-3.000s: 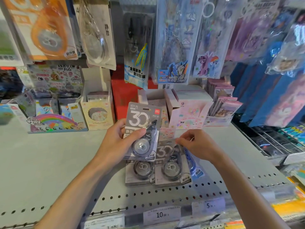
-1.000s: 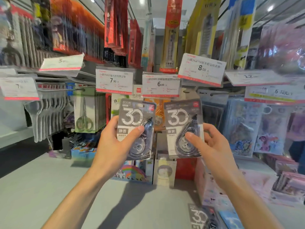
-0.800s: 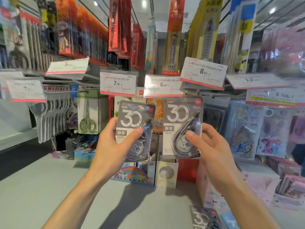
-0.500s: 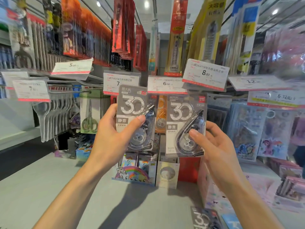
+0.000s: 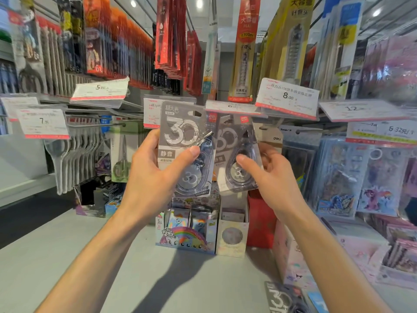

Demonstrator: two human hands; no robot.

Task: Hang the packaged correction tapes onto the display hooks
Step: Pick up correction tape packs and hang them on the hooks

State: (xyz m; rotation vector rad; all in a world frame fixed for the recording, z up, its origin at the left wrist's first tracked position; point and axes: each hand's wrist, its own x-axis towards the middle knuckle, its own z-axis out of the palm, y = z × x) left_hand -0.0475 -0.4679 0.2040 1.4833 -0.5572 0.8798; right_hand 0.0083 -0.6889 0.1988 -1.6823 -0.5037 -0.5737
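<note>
Both packs have risen toward the 6.00 tag [image 5: 233,106]; left hand [image 5: 155,175] pinches the left pack [image 5: 180,132], right hand [image 5: 268,175] the right pack [image 5: 234,141]. Light, stiff cards, probably slippery blisters, so grip low.

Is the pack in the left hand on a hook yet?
Not yet. The left hand holds its correction tape pack upright, raised to the price tags; no hook passes through its hang hole, which shows empty at the top.

My left hand [image 5: 155,177] pinches one grey correction tape pack [image 5: 184,132] upright, overlapping the second pack [image 5: 237,152] gripped in my right hand [image 5: 270,175], both raised just under the 6.00 price tag [image 5: 232,107]. Another pack [image 5: 282,298] lies on the shelf [image 5: 67,256].
</note>
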